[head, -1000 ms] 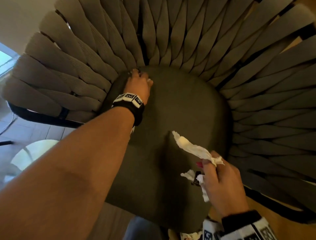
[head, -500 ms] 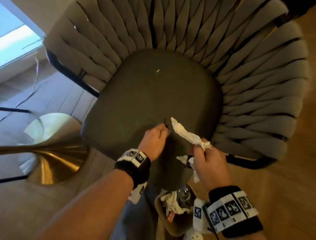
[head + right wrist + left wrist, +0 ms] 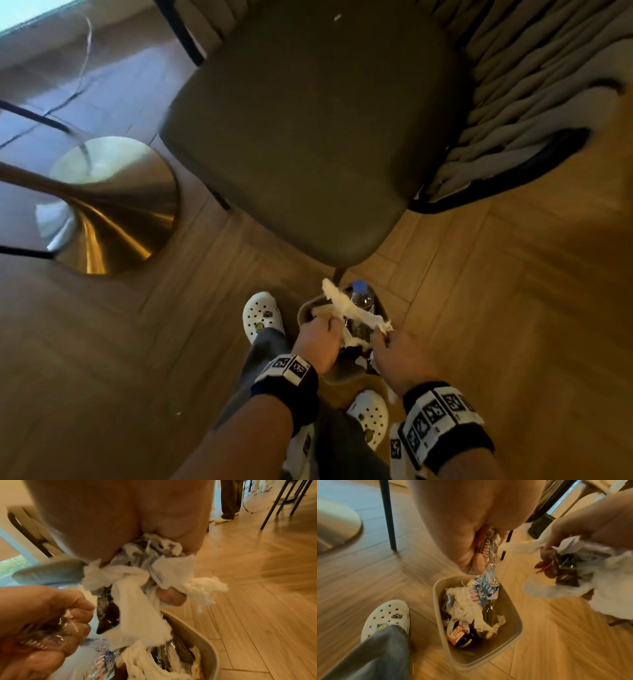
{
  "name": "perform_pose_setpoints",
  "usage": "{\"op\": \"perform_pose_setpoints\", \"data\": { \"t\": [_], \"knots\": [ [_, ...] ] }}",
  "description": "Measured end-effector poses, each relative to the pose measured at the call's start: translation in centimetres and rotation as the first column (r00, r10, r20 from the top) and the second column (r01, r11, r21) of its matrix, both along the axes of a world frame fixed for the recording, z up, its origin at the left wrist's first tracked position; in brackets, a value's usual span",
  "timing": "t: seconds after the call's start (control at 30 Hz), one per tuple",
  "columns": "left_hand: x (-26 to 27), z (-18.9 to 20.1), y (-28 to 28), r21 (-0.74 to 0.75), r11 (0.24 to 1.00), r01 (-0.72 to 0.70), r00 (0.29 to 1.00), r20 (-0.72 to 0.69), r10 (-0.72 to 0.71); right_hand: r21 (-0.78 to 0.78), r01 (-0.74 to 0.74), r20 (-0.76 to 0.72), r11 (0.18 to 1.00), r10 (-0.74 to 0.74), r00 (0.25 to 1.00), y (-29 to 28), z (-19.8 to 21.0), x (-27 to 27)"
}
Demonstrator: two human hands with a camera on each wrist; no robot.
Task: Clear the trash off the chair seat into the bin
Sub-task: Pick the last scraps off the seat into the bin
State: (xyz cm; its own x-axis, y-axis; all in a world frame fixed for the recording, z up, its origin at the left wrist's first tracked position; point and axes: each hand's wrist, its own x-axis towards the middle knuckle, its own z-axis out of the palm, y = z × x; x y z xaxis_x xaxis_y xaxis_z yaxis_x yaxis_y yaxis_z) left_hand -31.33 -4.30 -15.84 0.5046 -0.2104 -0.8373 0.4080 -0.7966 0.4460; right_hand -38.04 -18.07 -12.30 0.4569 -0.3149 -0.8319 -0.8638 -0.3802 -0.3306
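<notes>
Your chair seat (image 3: pixel 308 137) looks almost bare; only one tiny pale speck (image 3: pixel 337 17) lies near its back edge. The bin (image 3: pixel 513 620) stands on the wood floor at your feet, already holding wrappers and tissues. Both hands hang over it. Your right hand (image 3: pixel 400 359) has its fingers curled around a bunch of white tissues (image 3: pixel 137 601). Your left hand (image 3: pixel 318 342) pinches a crinkly clear wrapper (image 3: pixel 489 555). I think you just need to let go, then get the speck.
</notes>
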Motion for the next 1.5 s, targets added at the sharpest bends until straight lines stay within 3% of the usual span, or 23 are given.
{"op": "perform_pose_setpoints", "data": {
  "t": [0.13, 0.27, 0.33, 0.4, 0.47, 0.6, 0.8, 0.93, 1.13, 1.27, 1.5],
  "knots": [
    [-1.3, -6.0, -0.1, 0.047, 0.999, 0.011, 0.998, -0.062, -0.008, -0.085, -0.135, -0.103, 0.987, 0.126, 0.987, 1.3, -7.6, -0.2],
    [-2.2, -11.1, -0.4, 0.095, 0.995, 0.005, 0.999, -0.054, 0.0, -0.065, -0.134, -0.101, 0.989, 0.127, 0.987, 3.0, -15.0, -1.0],
    [-2.9, -12.8, -0.6, 0.103, 0.994, 0.021, 0.996, -0.094, -0.012, -0.021, -0.193, -0.155, 0.981, 0.188, 0.97, 3.8, -16.7, -1.2],
    [-3.5, -13.2, -0.8, 0.095, 0.995, 0.006, 0.993, -0.118, 0.005, 0.022, -0.148, -0.202, 0.989, 0.149, 0.968, 4.0, -16.9, -1.8],
    [-3.7, -12.8, -0.7, 0.065, 0.998, 0.024, 0.992, -0.125, -0.016, 0.062, -0.034, -0.169, 0.998, 0.044, 0.985, 3.7, -16.5, -2.7],
    [-3.6, -10.3, -0.3, 0.01, 0.998, 0.064, 0.996, -0.065, -0.063, 0.024, 0.258, 0.045, 0.966, -0.258, 0.965, 2.9, -14.3, -3.8],
    [-4.1, -8.7, 0.3, 0.07, 0.983, 0.168, 0.985, 0.027, -0.17, 0.059, 0.424, 0.081, 0.904, -0.427, 0.901, 1.9, -11.4, -3.3],
    [-4.6, -7.8, 0.1, 0.15, 0.968, 0.202, 0.967, 0.124, -0.221, 0.028, 0.376, -0.013, 0.926, -0.376, 0.926, 1.7, -10.9, -3.1],
    [-4.6, -8.0, 0.8, 0.092, 0.985, 0.143, 0.972, 0.174, -0.157, -0.102, 0.208, 0.143, 0.973, -0.192, 0.971, 1.7, -10.7, -3.5],
    [-3.8, -7.2, 2.2, 0.06, 0.988, 0.141, 0.976, 0.158, -0.149, -0.236, 0.118, 0.132, 0.965, -0.088, 0.987, 1.0, -9.4, -3.5],
    [-0.5, -2.9, 8.6, 0.104, 0.968, 0.23, 0.969, 0.071, -0.238, -0.219, 0.03, 0.01, 0.975, -0.029, 1.0, 1.4, -6.1, -3.6]
  ]
}}
